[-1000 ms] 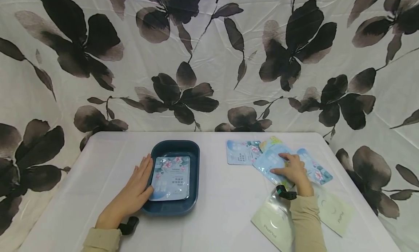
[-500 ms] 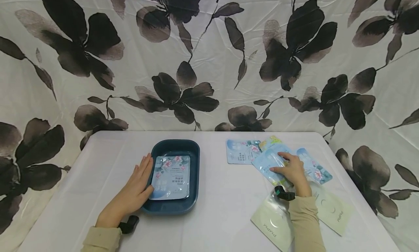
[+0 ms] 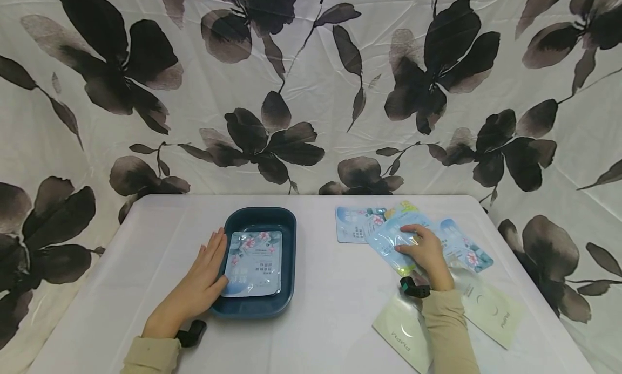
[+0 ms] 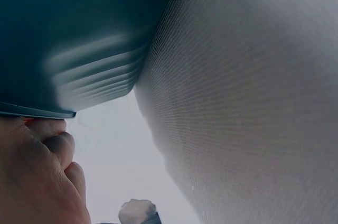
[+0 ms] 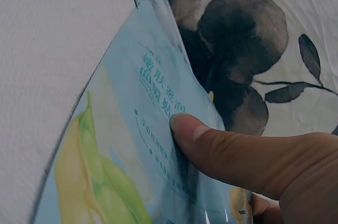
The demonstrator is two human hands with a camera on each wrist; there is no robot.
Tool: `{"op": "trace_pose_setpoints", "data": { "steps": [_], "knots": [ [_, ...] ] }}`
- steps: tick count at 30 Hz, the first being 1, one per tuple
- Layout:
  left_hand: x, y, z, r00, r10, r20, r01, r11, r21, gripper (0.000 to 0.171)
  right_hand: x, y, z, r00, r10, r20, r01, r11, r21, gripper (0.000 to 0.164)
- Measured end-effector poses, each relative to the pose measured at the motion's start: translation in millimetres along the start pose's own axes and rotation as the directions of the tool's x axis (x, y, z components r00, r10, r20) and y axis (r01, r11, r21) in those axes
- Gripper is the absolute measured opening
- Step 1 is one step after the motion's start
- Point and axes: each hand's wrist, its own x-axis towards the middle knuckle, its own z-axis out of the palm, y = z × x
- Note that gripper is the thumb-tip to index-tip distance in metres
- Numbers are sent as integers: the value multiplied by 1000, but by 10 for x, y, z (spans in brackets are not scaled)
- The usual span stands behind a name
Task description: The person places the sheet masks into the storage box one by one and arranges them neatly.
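Note:
A light blue sheet mask packet (image 3: 384, 240) with a green bean-pod print is pinched in my right hand (image 3: 427, 253). In the right wrist view, the thumb (image 5: 193, 131) presses the packet's printed face, while the fingers behind it are mostly hidden. My left hand (image 3: 194, 282) rests along the left side of a dark blue tray (image 3: 289, 255), fingers straight and together against its rim. Blue floral sheet mask packets (image 3: 255, 263) lie stacked inside the tray. The left wrist view shows the tray's outer wall (image 4: 79, 34) above the knuckles.
Around the right hand lie a blue floral packet (image 3: 357, 225), another blue floral packet (image 3: 468, 250), and a yellow-green corner (image 3: 405, 206) of a packet. Pale green packets marked PMPM (image 3: 400, 331) lie nearer, partly under the right sleeve (image 3: 447, 331). A floral cloth (image 3: 311, 93) hangs behind the white table.
The right hand has shifted slightly left, and the pinched sheet mask packet has slid left with it over the neighbouring packets. The left hand and the tray stay in place.

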Motion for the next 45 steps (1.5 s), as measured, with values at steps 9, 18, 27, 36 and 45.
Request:
{"op": "trace_pose_setpoints", "data": {
  "steps": [9,18,27,36,45],
  "knots": [
    [-2,-7,3,1000,1,-4,-1,1000,5,78,13,-113,183,995,-87,-44,89,995,50,34],
    [-5,-13,4,1000,5,-4,-5,1000,9,78,-3,-189,314,990,-134,-52,138,987,85,27],
    [-7,-5,2,1000,3,-4,-3,1000,9,78,-32,-273,454,989,-149,5,145,970,197,23],
    [-2,-5,5,1000,13,-8,-13,1000,7,78,-21,-310,568,984,-174,31,159,948,277,21],
    [-1,-4,3,1000,8,-3,-8,1000,3,78,-45,-373,663,971,-166,174,77,900,428,23]
  ]
}}
